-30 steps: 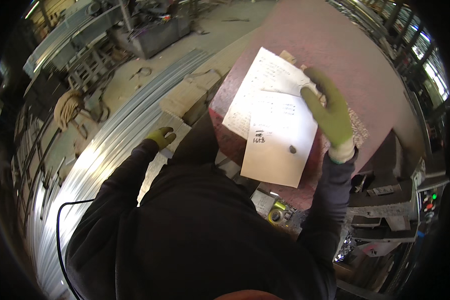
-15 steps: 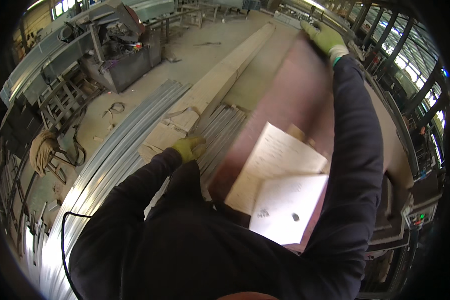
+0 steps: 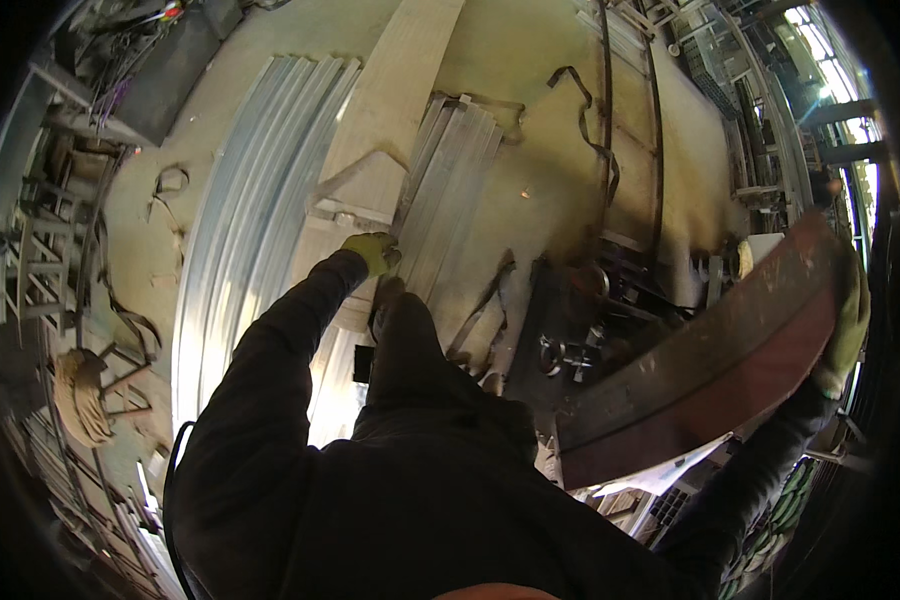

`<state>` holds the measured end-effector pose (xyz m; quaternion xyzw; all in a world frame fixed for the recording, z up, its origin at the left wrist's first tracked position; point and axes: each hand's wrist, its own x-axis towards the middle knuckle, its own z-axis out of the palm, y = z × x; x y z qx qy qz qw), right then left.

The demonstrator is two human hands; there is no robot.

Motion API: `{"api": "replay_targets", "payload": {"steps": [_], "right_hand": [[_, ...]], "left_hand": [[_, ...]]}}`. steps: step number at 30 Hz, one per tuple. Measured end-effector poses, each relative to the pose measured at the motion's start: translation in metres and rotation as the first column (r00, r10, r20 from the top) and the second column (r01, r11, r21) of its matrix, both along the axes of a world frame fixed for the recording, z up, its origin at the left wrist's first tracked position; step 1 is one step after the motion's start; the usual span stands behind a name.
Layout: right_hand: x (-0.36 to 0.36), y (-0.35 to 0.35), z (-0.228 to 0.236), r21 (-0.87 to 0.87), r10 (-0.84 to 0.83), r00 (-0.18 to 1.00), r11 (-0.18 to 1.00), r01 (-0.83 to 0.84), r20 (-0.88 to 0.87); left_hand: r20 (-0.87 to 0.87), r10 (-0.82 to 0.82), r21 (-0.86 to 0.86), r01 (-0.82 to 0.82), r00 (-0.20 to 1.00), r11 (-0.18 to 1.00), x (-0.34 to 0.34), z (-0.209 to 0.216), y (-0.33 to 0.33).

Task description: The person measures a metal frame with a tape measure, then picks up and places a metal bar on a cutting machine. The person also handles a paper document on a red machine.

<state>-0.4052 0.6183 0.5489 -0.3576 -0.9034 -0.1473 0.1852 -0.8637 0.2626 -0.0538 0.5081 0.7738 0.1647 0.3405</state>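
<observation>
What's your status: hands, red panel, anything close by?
Right hand at red panel's far edge; panel tilted. Left hand by wooden beam, grip unclear. Dark machinery beside panel.

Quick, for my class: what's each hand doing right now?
Left hand: partly curled beside the wooden beam; grip cannot be told.
Right hand: at the tilted reddish panel's edge; fingertips hidden, grip cannot be told.

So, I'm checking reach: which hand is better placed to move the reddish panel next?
Probably the right hand, at the edge of the tilted reddish panel; the left hand is apart, near the pale board.
</observation>
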Motion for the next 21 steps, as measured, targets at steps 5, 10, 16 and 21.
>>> {"api": "replay_targets", "payload": {"steps": [5,10,16,21], "right_hand": [[0.021,-0.010,-0.006,-0.259,-0.099,0.981,0.965,0.053,-0.169],[0.021,-0.017,-0.001,-0.262,-0.230,0.963,0.947,0.188,-0.142],[-0.112,0.038,0.076,-0.501,-0.520,0.837,0.687,0.527,0.167],[-0.327,0.181,0.110,-0.145,-0.111,0.976,0.980,0.139,0.186]], "left_hand": [[-0.041,-0.034,-0.129,0.029,0.999,0.991,-0.081,-0.006,-0.003],[-0.017,0.077,-0.251,-0.079,0.997,0.965,-0.126,0.017,-0.063],[0.004,0.247,-0.466,-0.217,0.969,0.858,-0.170,0.051,-0.082],[-0.025,0.357,-0.176,-0.355,0.934,0.918,-0.212,0.086,0.001]]}}
